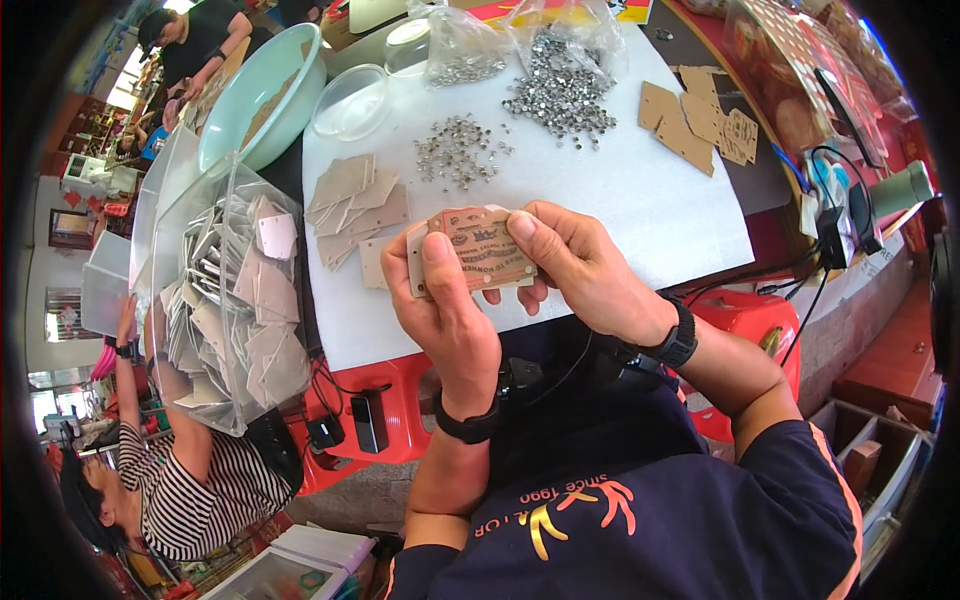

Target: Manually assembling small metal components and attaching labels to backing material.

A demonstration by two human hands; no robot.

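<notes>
Above the near edge of the white sheet (520, 190) I hold a small stack of printed tags (485, 245), tan and pinkish, with holes near their corners. My left hand (450, 310) grips the stack's left side, its thumb lying over the front. At the upper right corner, my right hand (575, 260) pinches the same stack between thumb and fingers. Just left of it lies a loose pile of plain beige tags (358, 200). Beyond the hands is a scatter of small silvery metal studs (462, 152). A denser heap of metal studs (565, 100) spills from a clear plastic bag (585, 40).
At the left stands a clear plastic bin (238, 300) full of beige tags, with a pale green basin (265, 100) behind it. Brown cut pieces (675, 130) lie at the far right. Cables and red stools (745, 320) flank the table. Two people are nearby on the left.
</notes>
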